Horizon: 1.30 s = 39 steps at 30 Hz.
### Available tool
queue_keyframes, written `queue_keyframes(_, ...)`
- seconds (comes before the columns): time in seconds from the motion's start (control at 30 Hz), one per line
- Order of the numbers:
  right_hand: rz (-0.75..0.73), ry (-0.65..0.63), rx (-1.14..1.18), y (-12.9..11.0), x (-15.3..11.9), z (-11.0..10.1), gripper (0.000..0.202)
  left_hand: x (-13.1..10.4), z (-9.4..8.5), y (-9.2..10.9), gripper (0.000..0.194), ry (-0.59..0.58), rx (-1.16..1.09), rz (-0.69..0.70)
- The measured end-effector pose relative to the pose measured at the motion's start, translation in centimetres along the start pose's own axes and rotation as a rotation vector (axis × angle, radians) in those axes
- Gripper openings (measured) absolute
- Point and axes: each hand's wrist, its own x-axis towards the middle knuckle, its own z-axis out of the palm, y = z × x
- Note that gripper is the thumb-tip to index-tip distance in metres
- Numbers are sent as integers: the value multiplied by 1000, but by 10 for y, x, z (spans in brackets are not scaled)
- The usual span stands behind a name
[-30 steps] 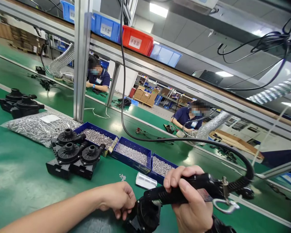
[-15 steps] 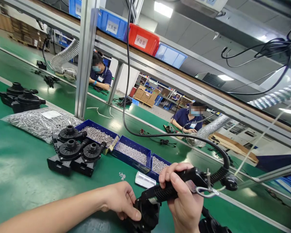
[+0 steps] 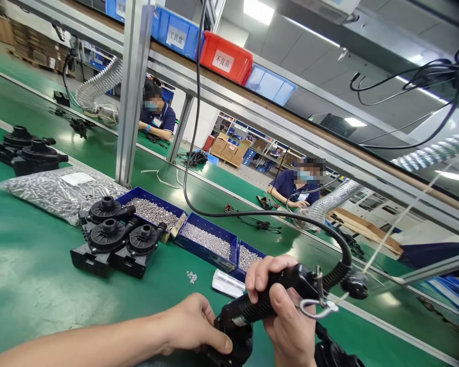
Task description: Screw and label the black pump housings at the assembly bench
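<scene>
My right hand (image 3: 286, 311) grips a black electric screwdriver (image 3: 270, 298), tilted down to the left, its cable (image 3: 199, 153) running up overhead. The tool's tip meets a black plastic pump housing (image 3: 235, 344) at the bottom edge, largely hidden. My left hand (image 3: 193, 326) holds that housing from the left, thumb against it. Three more black pump housings (image 3: 115, 237) sit together to the left on the green mat.
Three blue trays of screws (image 3: 208, 239) lie beyond my hands, a small clear box (image 3: 227, 283) and loose screws (image 3: 192, 277) before them. A bag of screws (image 3: 57, 191) and more housings (image 3: 26, 150) lie far left. A metal post (image 3: 132, 92) stands behind. Two people work across the line.
The screwdriver has tipped down and left onto the housing, and my right hand moved slightly left. My left hand has closed further around the housing.
</scene>
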Motion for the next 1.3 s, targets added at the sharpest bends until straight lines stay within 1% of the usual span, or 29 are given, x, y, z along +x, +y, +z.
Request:
queue_keyframes(0.1, -10, 87, -103, 2, -1, -2, 16, -1, 1, -1, 52, 16, -27, 12)
queue_keyframes(0.13, -15, 94, -134, 3, -2, -3, 17, -2, 1, -1, 52, 16, -31, 17)
queue_keyframes(0.17, -13, 72, -144, 4, -2, -4, 17, -2, 1, -1, 51, 13, -30, 20)
queue_keyframes(0.2, -1, 22, -126, 4, -2, -4, 17, -2, 0, -1, 50, 5, -26, 24)
queue_keyframes(0.3, 50, -167, 24, 2, -4, -3, 21, -3, 0, -1, 50, -12, -12, 33)
queue_keyframes(0.33, 55, -187, 53, 2, -5, -1, 23, -3, 0, -1, 51, -12, -15, 30)
queue_keyframes(0.37, 49, -156, 45, 1, -5, 1, 24, -4, 0, -1, 52, -8, -23, 26)
queue_keyframes(0.4, 41, -81, -6, 1, -6, 3, 21, -4, 0, -1, 53, 1, -32, 23)
queue_keyframes(0.47, 45, 110, -171, 1, -7, 8, 15, -6, 1, 0, 54, 17, -48, 23)
queue_keyframes(0.5, 47, 182, -239, 2, -7, 9, 14, -7, 1, 1, 55, 24, -51, 22)
queue_keyframes(0.53, 43, 219, -276, 2, -8, 11, 13, -8, 1, 2, 55, 33, -53, 22)
queue_keyframes(0.57, 32, 216, -279, 4, -8, 12, 14, -9, 1, 3, 55, 37, -54, 24)
queue_keyframes(0.7, -32, 140, -192, 7, -9, 12, 13, -10, 1, 4, 55, 28, -57, 28)
queue_keyframes(0.77, -33, 123, -191, 7, -10, 13, 15, -9, 2, 2, 57, 43, -55, 32)
queue_keyframes(0.9, 50, 153, -203, 4, -13, 18, 17, -7, 2, -4, 61, 87, -40, 55)
queue_keyframes(1.07, 105, 203, -164, 4, -15, 21, 22, -4, 2, -9, 59, 86, -24, 103)
queue_keyframes(1.3, 117, 158, -155, 1, -13, 19, 20, -2, 1, -8, 59, 77, -18, 102)
